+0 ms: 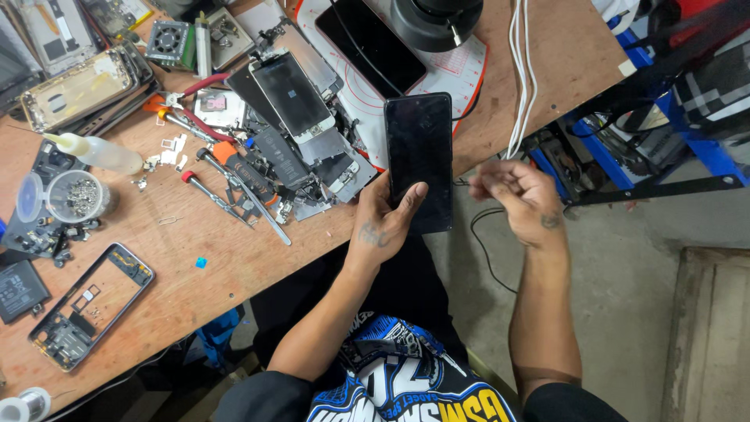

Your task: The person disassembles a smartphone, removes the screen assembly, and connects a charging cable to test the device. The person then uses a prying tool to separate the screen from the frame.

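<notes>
Currently the black phone [419, 160] stands upright in the left hand [384, 223], its dark screen facing up, just past the near edge of the wooden worktop [234, 266]. Left hand: fingers curled round the phone's lower end, thumb laid across the glass, gripping it firmly. Right hand [519, 195] lies at 3 o'clock from the phone, near but not touching it; fingers drawn loosely together, blurred, so whether they pinch anything cannot be told. A thin black cable [484, 250] loops below it at 6 o'clock. At 10 o'clock from the phone sits a heap of dismantled phone parts [301, 141]; further out at 9 o'clock, screwdrivers [234, 195] and a clear tub of screws [78, 195].
</notes>
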